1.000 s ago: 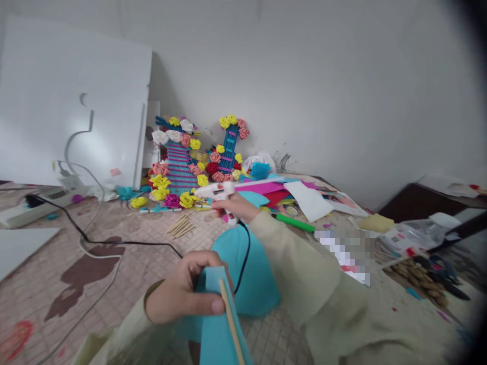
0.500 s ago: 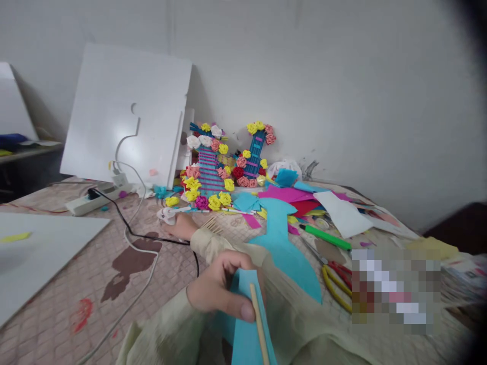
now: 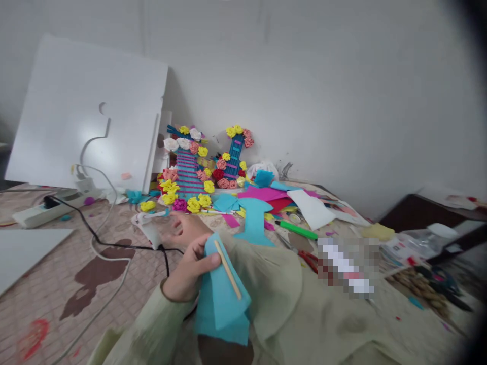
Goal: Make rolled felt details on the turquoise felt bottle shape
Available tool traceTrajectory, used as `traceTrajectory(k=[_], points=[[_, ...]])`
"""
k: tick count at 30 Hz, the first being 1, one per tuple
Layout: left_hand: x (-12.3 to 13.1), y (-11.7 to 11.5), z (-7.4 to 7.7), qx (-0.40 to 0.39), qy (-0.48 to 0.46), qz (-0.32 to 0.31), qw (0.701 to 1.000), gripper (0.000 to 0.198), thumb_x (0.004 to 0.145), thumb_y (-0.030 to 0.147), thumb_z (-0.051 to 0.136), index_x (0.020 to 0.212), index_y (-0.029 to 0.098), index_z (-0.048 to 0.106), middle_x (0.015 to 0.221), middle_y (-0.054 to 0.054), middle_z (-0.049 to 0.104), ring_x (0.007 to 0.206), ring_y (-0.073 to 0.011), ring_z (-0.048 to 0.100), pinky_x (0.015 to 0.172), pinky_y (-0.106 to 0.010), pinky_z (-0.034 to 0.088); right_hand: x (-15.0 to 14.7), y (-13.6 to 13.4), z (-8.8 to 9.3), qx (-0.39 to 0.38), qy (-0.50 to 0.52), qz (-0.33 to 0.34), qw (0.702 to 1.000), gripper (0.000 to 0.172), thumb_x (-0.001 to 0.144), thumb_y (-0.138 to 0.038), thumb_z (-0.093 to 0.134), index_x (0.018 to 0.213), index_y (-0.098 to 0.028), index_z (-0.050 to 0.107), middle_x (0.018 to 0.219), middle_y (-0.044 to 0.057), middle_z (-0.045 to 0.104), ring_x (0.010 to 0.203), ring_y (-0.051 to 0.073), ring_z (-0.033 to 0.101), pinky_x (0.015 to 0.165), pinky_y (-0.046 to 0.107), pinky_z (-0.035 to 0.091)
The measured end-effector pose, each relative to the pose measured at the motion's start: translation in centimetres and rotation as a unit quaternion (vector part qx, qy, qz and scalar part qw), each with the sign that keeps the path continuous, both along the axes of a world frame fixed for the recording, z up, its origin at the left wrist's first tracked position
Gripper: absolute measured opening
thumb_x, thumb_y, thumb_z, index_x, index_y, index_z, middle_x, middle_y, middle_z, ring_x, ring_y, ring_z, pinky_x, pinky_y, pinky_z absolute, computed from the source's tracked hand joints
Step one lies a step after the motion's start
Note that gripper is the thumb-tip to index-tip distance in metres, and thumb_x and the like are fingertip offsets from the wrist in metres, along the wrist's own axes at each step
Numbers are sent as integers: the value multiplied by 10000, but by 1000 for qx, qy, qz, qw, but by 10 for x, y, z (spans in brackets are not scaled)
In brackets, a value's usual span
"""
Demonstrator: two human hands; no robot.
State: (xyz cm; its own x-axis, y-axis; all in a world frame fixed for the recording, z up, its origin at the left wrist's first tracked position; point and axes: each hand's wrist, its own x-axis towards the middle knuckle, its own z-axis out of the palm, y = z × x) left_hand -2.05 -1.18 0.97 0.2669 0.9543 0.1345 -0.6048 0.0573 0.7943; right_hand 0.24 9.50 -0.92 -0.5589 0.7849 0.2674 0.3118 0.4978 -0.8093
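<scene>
- Left hand (image 3: 189, 274) is closed on a blue paper piece (image 3: 224, 306), thumb on top pinching it, fingers curled underneath.
- A wooden stick (image 3: 227, 268) lies slanted across the face of the blue paper piece. Its upper end is just beside the thumb tip.
- The blue paper piece is held up near the body, low centre of the view, above the sleeve and off the table.
- Right hand (image 3: 185, 230) is reached across to the table (image 3: 57, 284), palm down and fingers loosely bent, right by a white glue gun (image 3: 149, 229). Can't tell whether it is gripping the gun or just touching it.
- The glue gun lies on its side on the patterned cloth. Its black cord (image 3: 114, 245) runs left toward a power strip (image 3: 41, 212).
- Behind the hands: two stick models covered in paper flowers (image 3: 188, 170), a blue cutout (image 3: 253, 220), a heap of coloured sheets (image 3: 272, 194) and a green marker (image 3: 299, 230).
- A white foam board (image 3: 87, 116) leans on the wall at left.
- A clear plastic container (image 3: 422, 233) sits at far right. Its contents are too blurred to tell.
</scene>
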Motion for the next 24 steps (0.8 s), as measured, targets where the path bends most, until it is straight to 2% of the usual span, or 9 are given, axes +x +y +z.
traceTrajectory(k=[3,6,8,10,12,14,16,18,24], points=[[6,2,0,-56,15,46,997,284,481,318,789,640,162,613,494,25,555,413,-83,469,415,-193,360,55,-11,6,-14,15,25,999,194,596,-163,658,781,-190,604,686,-41,575,654,131,566,621,217,436],[12,4,0,-84,30,77,993,285,509,276,781,730,151,650,597,-15,633,484,-115,541,473,-210,421,106,-24,3,-34,51,-3,998,130,708,-210,533,806,-165,604,686,0,590,641,135,565,617,242,451],[17,7,-2,-103,37,87,990,268,532,263,772,744,150,652,619,-19,649,517,-127,567,508,-219,444,132,-35,-4,-61,103,-30,992,186,753,-253,472,850,-168,606,668,8,582,606,128,550,597,250,451],[21,9,-5,-127,40,115,984,264,548,261,766,756,154,644,615,-2,648,532,-124,579,535,-216,454,149,-46,-14,-121,208,-50,969,213,740,-296,508,875,-178,623,680,15,577,601,127,543,591,252,445],[25,11,-9,-145,46,145,978,260,564,268,758,764,159,632,614,17,645,538,-117,587,550,-211,458,159,-57,-23,-190,306,-38,932,266,728,-357,540,898,-180,642,721,34,585,622,136,549,610,265,446],[29,12,-13,-149,53,159,975,255,578,273,749,774,171,622,623,30,648,545,-123,598,550,-217,461,162,-68,-27,-231,345,-6,910,359,717,-446,554,935,-177,648,737,47,589,642,149,553,636,285,449],[32,12,-17,-151,66,152,975,251,577,265,750,772,183,613,628,36,654,560,-138,613,551,-227,467,162,-76,-27,-231,335,11,913,430,667,-499,606,957,-185,645,741,39,586,668,157,547,651,290,447],[36,11,-20,-156,79,140,975,250,579,260,748,776,192,609,634,38,661,570,-150,624,550,-237,474,162,-82,-25,-202,313,-1,928,409,622,-468,669,932,-203,650,771,24,583,704,157,537,665,281,443],[45,9,-26,-160,107,124,973,273,566,281,754,773,187,604,631,25,666,572,-168,631,526,-243,482,168,-85,-30,-132,257,-129,949,267,621,-364,703,849,-225,684,782,19,630,765,185,552,694,302,456]])
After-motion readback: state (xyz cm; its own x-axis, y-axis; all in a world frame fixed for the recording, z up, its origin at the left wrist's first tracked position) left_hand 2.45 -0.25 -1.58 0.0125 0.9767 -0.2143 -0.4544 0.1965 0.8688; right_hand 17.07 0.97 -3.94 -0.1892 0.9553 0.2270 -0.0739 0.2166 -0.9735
